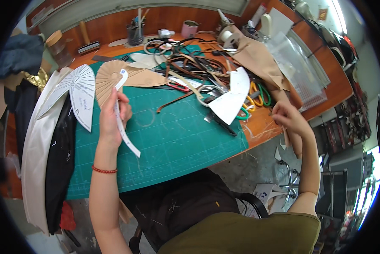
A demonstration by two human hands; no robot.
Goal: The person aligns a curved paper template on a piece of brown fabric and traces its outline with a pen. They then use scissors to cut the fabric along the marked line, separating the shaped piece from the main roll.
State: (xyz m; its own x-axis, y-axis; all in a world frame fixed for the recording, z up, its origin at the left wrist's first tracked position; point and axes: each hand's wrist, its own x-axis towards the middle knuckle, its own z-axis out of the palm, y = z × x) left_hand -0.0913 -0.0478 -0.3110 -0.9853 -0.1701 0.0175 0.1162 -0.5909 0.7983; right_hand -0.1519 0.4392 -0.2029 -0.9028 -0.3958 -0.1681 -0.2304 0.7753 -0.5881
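My left hand (111,116) is closed around a narrow, curved white strip (127,142) that looks like a paper pattern piece. Its curled upper end overlaps a tan, fan-shaped pleated piece (102,82), which has a long tan lobe on its right. Left of that lie white fan-shaped paper patterns (83,106) with dark lines. Off the right edge of the table, my right hand (289,116) is raised with its fingers curled together; what they hold, if anything, is hidden. Loose pale threads (260,132) lie at the table edge near it.
A green cutting mat (164,158) covers the table's middle. Tangled brown and black straps (190,63) heap at the back, beside a white paper pattern (232,99) and coloured-handled scissors (257,95). White and black fabric (39,156) hangs over the left edge. A pen holder (135,34) stands behind.
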